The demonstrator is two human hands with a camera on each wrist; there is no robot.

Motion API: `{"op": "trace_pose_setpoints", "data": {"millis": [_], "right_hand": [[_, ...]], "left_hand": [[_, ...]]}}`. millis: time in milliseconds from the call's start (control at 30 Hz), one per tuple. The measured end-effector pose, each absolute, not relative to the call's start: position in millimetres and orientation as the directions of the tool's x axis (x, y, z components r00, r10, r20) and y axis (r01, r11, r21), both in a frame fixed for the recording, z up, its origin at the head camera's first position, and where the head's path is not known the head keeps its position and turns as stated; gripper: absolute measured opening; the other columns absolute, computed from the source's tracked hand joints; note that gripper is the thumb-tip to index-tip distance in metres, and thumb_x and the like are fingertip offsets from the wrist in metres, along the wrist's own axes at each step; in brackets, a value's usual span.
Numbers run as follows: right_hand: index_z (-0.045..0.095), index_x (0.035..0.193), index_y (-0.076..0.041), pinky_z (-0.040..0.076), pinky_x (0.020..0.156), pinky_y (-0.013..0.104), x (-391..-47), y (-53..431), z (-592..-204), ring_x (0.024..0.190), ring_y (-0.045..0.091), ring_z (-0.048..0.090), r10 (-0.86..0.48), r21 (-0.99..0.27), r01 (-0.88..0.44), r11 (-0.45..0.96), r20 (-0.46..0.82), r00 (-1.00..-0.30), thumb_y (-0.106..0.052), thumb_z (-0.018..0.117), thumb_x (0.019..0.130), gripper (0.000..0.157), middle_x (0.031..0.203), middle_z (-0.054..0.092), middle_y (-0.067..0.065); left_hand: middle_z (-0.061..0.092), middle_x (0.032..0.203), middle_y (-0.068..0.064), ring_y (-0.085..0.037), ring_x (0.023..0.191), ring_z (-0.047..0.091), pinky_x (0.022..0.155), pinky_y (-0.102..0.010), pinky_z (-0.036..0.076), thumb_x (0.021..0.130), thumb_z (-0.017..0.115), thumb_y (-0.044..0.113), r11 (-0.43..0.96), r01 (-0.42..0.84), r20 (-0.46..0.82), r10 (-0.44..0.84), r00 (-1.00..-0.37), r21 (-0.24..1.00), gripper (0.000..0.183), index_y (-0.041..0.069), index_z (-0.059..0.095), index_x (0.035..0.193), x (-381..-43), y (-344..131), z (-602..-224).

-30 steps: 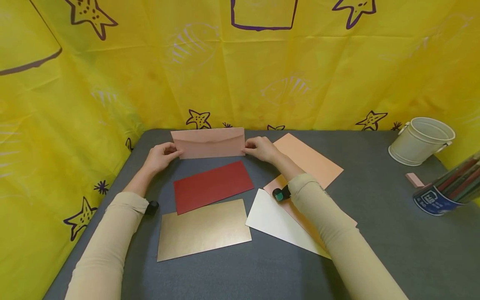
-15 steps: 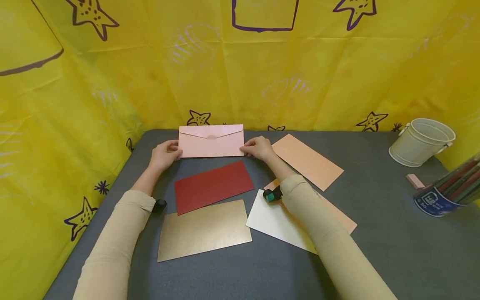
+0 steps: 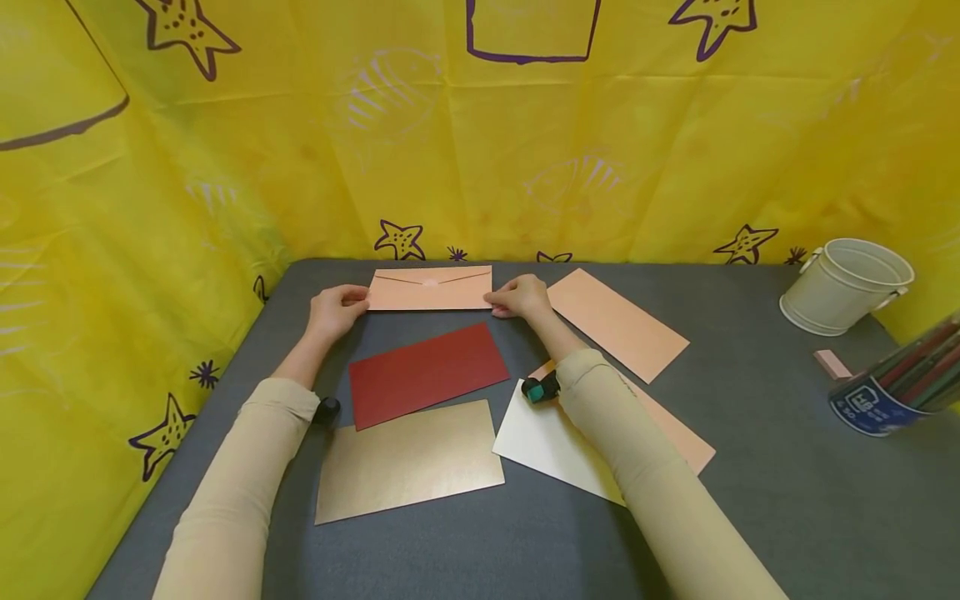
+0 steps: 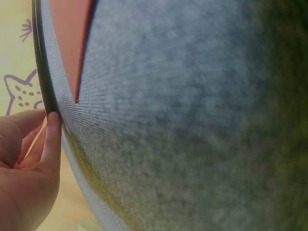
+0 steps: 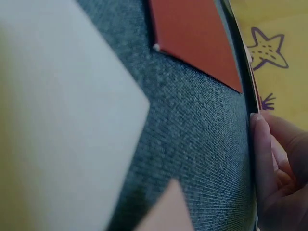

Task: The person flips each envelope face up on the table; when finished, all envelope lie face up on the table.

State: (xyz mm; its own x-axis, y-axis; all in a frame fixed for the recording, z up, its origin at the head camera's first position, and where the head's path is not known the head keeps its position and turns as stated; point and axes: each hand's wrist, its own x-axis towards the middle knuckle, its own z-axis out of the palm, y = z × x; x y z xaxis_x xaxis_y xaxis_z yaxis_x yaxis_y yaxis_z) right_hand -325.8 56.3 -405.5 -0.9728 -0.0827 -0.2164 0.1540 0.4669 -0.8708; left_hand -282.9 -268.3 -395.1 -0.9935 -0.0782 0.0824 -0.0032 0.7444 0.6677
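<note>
At the far side of the table, both hands hold a pale peach envelope (image 3: 429, 292) by its short ends, its pointed flap facing up. My left hand (image 3: 334, 313) pinches the left end at its lower corner, and my right hand (image 3: 521, 298) pinches the right end, thumb over the face. In the left wrist view the left fingertips (image 4: 53, 118) come together at the far edge. The right fingertips (image 5: 257, 117) meet likewise in the right wrist view. Just nearer lies a red envelope (image 3: 427, 373), overlapping a gold envelope (image 3: 412, 467).
Right of the hands lie a peach envelope (image 3: 618, 325) and, under the right forearm, a white envelope (image 3: 555, 450) partly covering another peach envelope (image 3: 686, 433). Farther right stand a cream bucket (image 3: 843, 287) and a blue pot of pencils (image 3: 873, 407), with a pink eraser (image 3: 832, 364) between.
The peach envelope has tipped from raised and tilted to lower and flatter, shifting slightly right. My left hand has moved right with it, while the right hand stays almost in place.
</note>
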Motion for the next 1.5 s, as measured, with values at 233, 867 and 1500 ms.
{"op": "trace_pose_setpoints", "data": {"millis": [233,867,1500], "right_hand": [[0.075,0.086,-0.001,0.051,0.052,0.017,-325,56,-405,0.050,0.007,0.065,-0.073,-0.869,0.158,0.470,-0.217,-0.974,-0.023,0.079,0.084,0.022,0.067,0.070,0.006],[0.071,0.092,-0.001,0.055,0.059,0.022,-312,69,-395,0.059,0.010,0.066,-0.286,-0.805,-0.086,0.587,-0.107,-0.952,-0.021,0.070,0.092,0.020,0.077,0.069,0.008],[0.030,0.153,-0.007,0.021,0.115,0.049,-257,84,-391,0.146,0.030,0.018,-0.819,-0.506,-0.683,0.527,-0.086,-0.568,-0.046,0.067,0.090,0.083,0.160,0.018,0.014]], "left_hand": [[0.065,0.118,-0.023,-0.038,0.111,0.058,0.096,-0.048,0.045,0.097,0.059,0.015,0.813,0.039,0.110,-0.031,-0.993,0.580,0.031,-0.003,0.066,0.121,-281,-266,-395],[0.059,0.119,-0.028,-0.036,0.095,0.052,0.089,-0.052,0.042,0.096,0.060,0.018,0.840,0.245,0.131,0.207,-0.970,0.484,0.048,-0.009,0.051,0.135,-251,-268,-392],[0.034,0.153,-0.018,-0.037,0.138,0.032,0.109,-0.057,0.030,0.085,0.069,0.053,0.773,0.358,-0.091,0.469,-0.879,0.524,0.090,0.003,0.033,0.151,-183,-256,-393]]}}
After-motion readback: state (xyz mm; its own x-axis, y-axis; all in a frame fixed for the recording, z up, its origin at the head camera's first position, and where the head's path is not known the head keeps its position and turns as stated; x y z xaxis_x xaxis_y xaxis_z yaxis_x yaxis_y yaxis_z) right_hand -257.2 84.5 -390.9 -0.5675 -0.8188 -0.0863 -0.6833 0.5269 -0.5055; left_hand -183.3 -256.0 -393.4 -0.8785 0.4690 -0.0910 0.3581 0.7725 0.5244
